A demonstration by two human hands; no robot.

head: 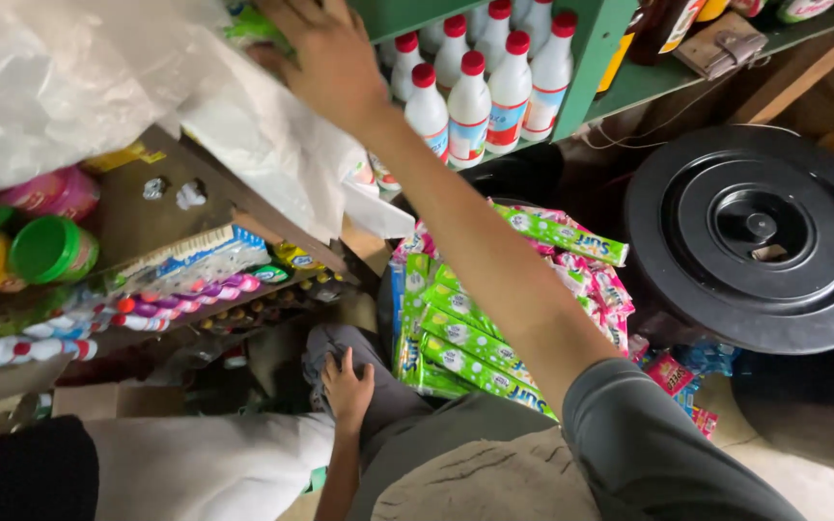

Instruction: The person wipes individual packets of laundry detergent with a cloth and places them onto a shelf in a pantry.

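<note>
My right hand (328, 60) reaches up to the top of the view, at the end of a grey sleeve. Its fingers lie on a green packet (251, 25) beside a white plastic bag (60, 77). The fingertips run off the frame, so the grip is hidden. My left hand (347, 386) rests flat on my knee in grey trousers, fingers apart, holding nothing. Under my right forearm lies a pile of green and pink sachet strips (470, 338).
White bottles with red caps (475, 92) stand on a green shelf (596, 43). A black round bin lid (755, 236) sits at right. A wooden shelf (137, 217) at left holds a green-lidded jar (50, 251), toothbrush packs (185, 260) and small tubes.
</note>
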